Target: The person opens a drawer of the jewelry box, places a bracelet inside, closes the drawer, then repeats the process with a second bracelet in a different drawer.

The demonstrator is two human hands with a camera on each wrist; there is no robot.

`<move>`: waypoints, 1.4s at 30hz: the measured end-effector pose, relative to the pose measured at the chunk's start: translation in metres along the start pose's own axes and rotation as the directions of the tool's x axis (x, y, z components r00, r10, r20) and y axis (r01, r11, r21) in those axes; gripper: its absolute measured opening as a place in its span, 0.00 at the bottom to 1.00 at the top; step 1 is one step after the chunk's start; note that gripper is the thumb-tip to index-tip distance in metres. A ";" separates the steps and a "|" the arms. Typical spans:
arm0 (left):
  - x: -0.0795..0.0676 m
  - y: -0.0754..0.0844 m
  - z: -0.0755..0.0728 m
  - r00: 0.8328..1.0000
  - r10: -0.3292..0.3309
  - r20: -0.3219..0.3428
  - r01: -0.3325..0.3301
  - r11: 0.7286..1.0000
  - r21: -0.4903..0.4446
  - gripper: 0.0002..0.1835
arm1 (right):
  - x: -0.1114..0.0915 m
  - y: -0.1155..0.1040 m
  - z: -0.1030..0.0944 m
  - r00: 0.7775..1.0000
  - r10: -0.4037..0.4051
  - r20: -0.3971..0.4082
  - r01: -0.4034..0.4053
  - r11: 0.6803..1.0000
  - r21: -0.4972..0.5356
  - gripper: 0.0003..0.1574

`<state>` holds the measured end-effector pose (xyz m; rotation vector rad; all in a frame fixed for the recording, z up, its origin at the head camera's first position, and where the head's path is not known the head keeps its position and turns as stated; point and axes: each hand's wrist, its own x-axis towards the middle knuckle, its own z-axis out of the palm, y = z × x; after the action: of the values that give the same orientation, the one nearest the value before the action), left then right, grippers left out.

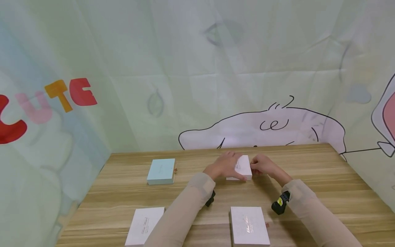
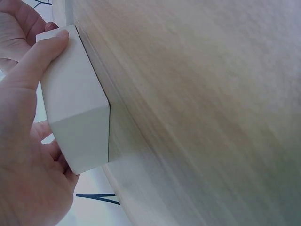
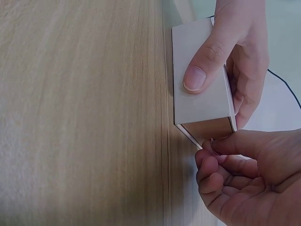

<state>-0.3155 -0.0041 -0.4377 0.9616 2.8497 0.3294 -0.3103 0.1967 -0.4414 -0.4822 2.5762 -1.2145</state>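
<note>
A white box (image 1: 243, 167) with metallic lettering lies near the back of the wooden table. My left hand (image 1: 226, 164) grips it from the left, thumb along its front side and fingers round the far side, as the left wrist view shows on the box's pale side (image 2: 73, 89). At its right end my right hand (image 1: 263, 164) pinches with thumb and forefinger. In the right wrist view this end shows a brown inner face (image 3: 207, 129) between white cover edges. The pinched fingertips meet right at that face, mostly hiding the small pull tab between them.
A light blue box (image 1: 161, 170) with a brown tab lies at back left. Two more white boxes lie nearer: one (image 1: 145, 224) partly behind my left sleeve, another (image 1: 249, 224) with a brown tab between my forearms. A printed cloth (image 1: 197, 85) hangs behind the table.
</note>
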 end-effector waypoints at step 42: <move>-0.002 0.001 -0.009 0.999 0.002 0.054 -0.004 0.999 0.048 0.57 | -0.007 -0.009 -0.005 0.997 0.038 -0.066 -0.036 0.999 0.037 0.07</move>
<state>-0.3147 -0.0063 -0.4286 0.9681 2.8198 0.2320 -0.3045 0.1976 -0.4306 -0.3910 2.6012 -1.2832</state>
